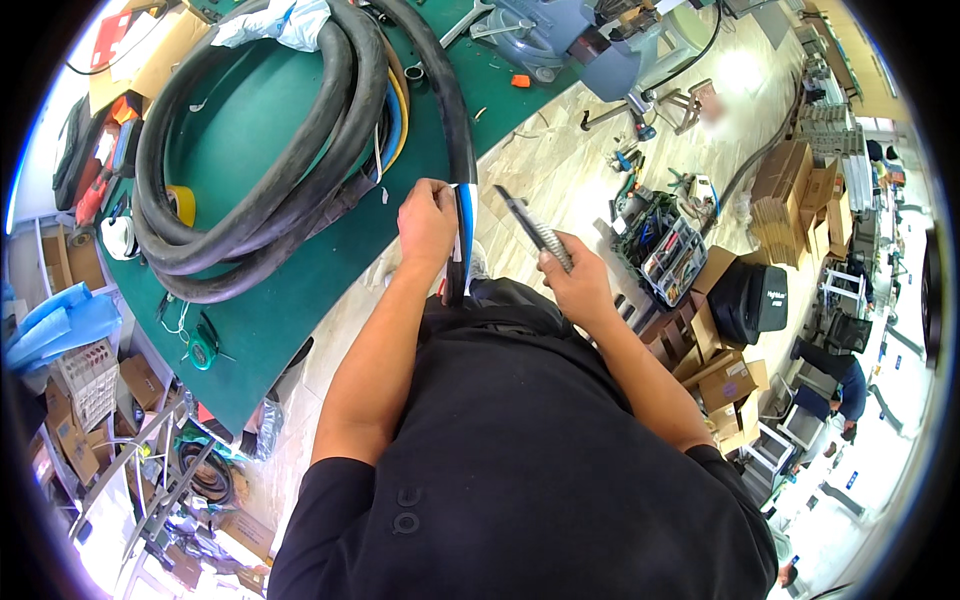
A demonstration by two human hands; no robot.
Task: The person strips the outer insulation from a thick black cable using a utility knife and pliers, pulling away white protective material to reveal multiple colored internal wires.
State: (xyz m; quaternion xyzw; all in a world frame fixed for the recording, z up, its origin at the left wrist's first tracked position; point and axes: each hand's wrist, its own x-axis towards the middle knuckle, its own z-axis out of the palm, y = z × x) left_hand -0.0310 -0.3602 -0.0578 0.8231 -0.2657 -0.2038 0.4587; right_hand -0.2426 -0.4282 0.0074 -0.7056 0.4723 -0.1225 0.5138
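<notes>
A thick black cable runs down over the table edge toward my waist. Its sheath is slit near the end, and blue and white inner layers show through. My left hand is closed on the cable's left side, fingertips pinching the sheath edge. Off to the right, my right hand grips a utility knife with a ridged silver handle. Its dark blade end points up and left, apart from the cable.
A large coil of black cable lies on the green table, beside yellow tape and a green tape measure. On the floor to the right are a tool bag, a black case and cardboard boxes.
</notes>
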